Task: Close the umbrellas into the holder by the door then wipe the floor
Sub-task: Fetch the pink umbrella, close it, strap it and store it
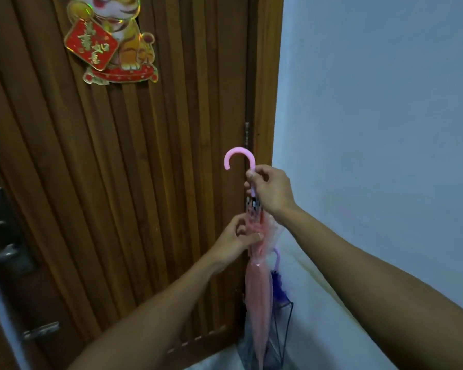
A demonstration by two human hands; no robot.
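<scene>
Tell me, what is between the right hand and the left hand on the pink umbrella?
In the head view, between the right hand and left hand runs the pink umbrella: its dark patterned collar and gathered canopy top.

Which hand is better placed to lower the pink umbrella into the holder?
Probably the right hand: it grips the pink umbrella just under its hook, above the holder. The left hand only pinches the folds.

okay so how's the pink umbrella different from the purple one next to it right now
The pink umbrella is held by both hands: the right hand grips its handle and the left hand pinches its folds. The purple umbrella is untouched. The pink one's hook rises well above the purple one's handle. Pink shows almost whole; purple is mostly hidden behind it. Both are folded, standing in the black wire holder.
</scene>
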